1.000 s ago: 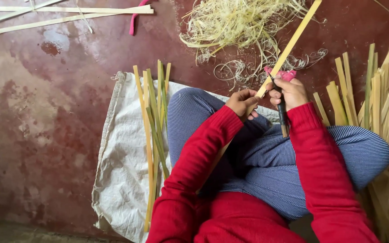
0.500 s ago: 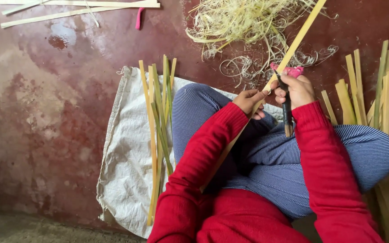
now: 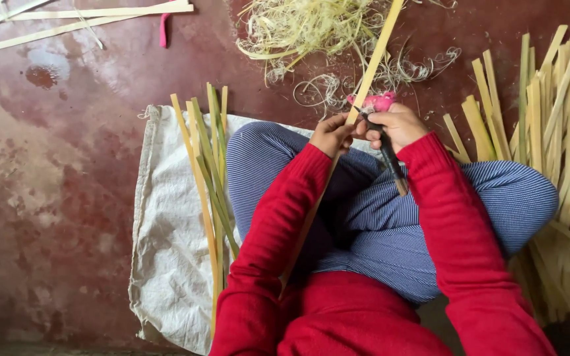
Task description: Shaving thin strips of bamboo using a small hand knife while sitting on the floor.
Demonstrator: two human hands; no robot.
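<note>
I sit cross-legged on a white sack [image 3: 166, 231], in red sleeves and blue striped trousers. My left hand [image 3: 331, 134] pinches a long pale bamboo strip [image 3: 377, 56] that runs from my lap up past the top edge. My right hand [image 3: 397, 125], with pink wrapping on a finger, grips a dark knife [image 3: 390, 161] whose blade meets the strip just above my left hand. The knife's handle end points down over my right knee.
A bundle of green and yellow strips [image 3: 206, 165] lies on the sack by my left knee. Many cut strips [image 3: 555, 151] pile up at the right. Curly shavings [image 3: 311, 33] heap ahead. Long strips [image 3: 80, 16] and a pink piece [image 3: 163, 29] lie on the red floor at top left.
The view has shifted slightly. Both hands stay together on the strip, which now stands a little steeper.
</note>
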